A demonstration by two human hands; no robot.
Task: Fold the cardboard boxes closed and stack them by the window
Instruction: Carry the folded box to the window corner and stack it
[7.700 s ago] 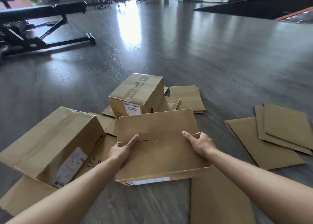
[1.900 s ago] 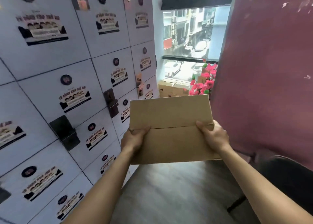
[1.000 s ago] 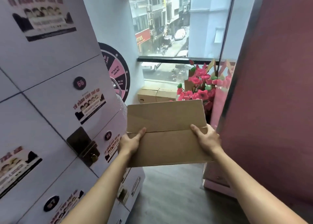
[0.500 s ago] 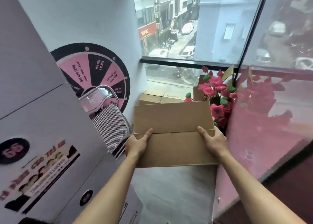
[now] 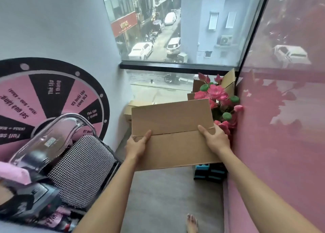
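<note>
I carry a closed brown cardboard box [image 5: 173,127] in front of me, its top flaps folded shut with a seam across the middle. My left hand [image 5: 138,144] grips its left edge, thumb on top. My right hand [image 5: 213,139] grips the right edge the same way. Beyond the box, on the floor below the window [image 5: 175,30], lie other cardboard boxes [image 5: 139,105], mostly hidden by the one I hold. More cardboard [image 5: 228,82] leans behind the flowers.
Pink artificial flowers [image 5: 219,99] stand at the right against a pink glossy wall [image 5: 281,127]. A chair with a checked cushion [image 5: 77,171] and a prize wheel [image 5: 44,95] fill the left. Small blue-black items [image 5: 209,171] sit on the grey floor [image 5: 167,197]. My bare foot [image 5: 191,223] shows below.
I have walked from the flat cardboard on the floor past the lockers to the window corner, carrying the box. The window and the boxes there are nearer now; my grip is unchanged.
</note>
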